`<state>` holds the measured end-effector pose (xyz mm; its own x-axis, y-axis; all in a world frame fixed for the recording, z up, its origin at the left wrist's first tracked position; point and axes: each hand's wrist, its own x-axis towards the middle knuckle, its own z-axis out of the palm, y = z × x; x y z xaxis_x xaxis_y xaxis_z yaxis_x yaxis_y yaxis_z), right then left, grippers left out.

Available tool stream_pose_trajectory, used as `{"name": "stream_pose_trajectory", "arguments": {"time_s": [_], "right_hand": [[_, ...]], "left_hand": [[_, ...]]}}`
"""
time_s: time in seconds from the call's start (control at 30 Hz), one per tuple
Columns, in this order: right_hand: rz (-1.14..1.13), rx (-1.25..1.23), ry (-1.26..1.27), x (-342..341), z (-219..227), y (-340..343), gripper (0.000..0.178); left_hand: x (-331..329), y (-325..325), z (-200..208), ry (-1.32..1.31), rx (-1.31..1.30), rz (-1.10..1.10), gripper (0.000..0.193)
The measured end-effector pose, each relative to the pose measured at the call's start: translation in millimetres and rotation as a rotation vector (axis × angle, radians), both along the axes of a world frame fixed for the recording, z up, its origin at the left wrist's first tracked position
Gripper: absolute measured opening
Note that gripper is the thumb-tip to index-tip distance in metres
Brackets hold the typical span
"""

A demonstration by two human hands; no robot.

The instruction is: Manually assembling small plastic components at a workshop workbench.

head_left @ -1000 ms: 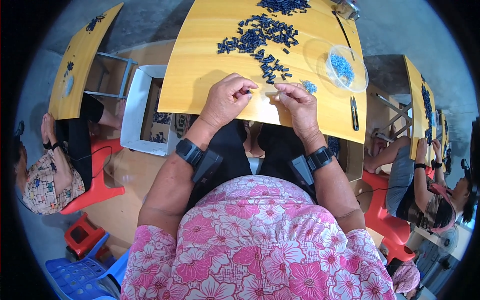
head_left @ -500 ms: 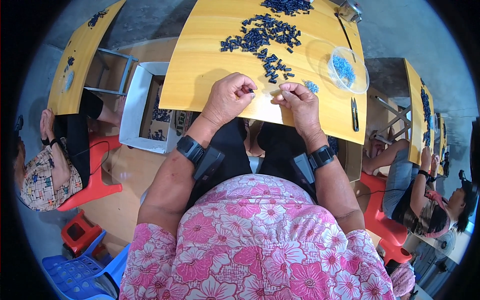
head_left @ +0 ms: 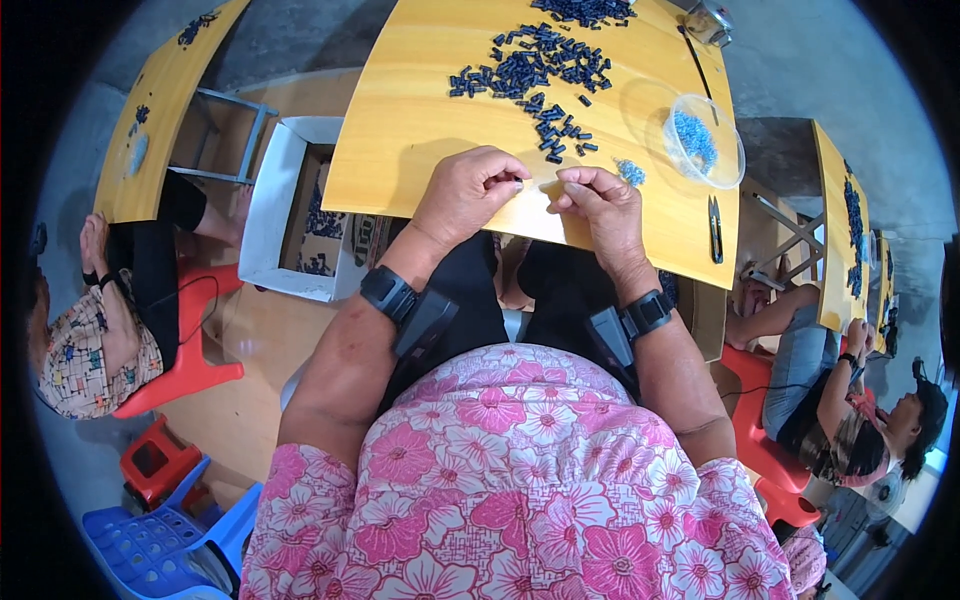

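Above the table's near edge, my left hand [head_left: 472,192] pinches a small black cylindrical piece [head_left: 518,180], mostly covered by the fingertips. My right hand [head_left: 606,208] is closed in a pinch a short way to the right; whatever lies between its thumb and finger is too small to make out. Beyond the hands, many loose black cylindrical pieces [head_left: 545,70] spread over the wooden table [head_left: 410,110]. Right of them is a small heap of light-blue bits [head_left: 630,172], near my right hand. A clear round tub [head_left: 734,165] contains more blue bits [head_left: 693,140].
Black thread snips [head_left: 715,230] lie at the table's right edge. A thin dark rod [head_left: 697,65] and a metal container [head_left: 708,22] are farther back. An open white box [head_left: 285,205] stands left of the table. Other people sit at tables on both sides.
My left hand has come slightly nearer my right, and the black piece in it shows less. The whole view has shifted a little. My right hand keeps its pinch.
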<state>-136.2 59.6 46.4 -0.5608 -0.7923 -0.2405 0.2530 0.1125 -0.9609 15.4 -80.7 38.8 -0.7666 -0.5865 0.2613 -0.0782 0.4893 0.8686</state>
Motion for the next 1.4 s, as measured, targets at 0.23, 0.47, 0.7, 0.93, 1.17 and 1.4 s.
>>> {"name": "stream_pose_trajectory", "arguments": {"time_s": [0.23,0.47,0.7,0.93,1.17,1.4], "right_hand": [[0.047,-0.044,0.127,5.3,3.6,-11.0,0.024],[0.112,-0.027,0.193,10.3,8.1,-24.3,0.034],[0.129,0.000,0.148,13.3,13.0,-31.1,0.036],[0.187,0.042,0.359,14.1,11.8,-32.5,0.036],[0.305,0.084,1.028,17.1,25.3,-31.5,0.037],[0.447,0.168,1.344,12.1,29.7,-32.8,0.047]], "left_hand": [[-2.1,2.4,-0.5,-0.050,-0.039,-0.011,0.031],[-2.9,3.8,0.4,-0.065,-0.042,0.017,0.032],[-2.1,3.0,0.5,-0.075,-0.039,0.000,0.037],[-1.2,2.6,1.8,-0.064,-0.030,-0.013,0.038],[-0.8,2.3,3.6,-0.077,-0.010,-0.009,0.038],[-1.5,1.4,2.9,-0.144,0.027,0.033,0.037]]}}
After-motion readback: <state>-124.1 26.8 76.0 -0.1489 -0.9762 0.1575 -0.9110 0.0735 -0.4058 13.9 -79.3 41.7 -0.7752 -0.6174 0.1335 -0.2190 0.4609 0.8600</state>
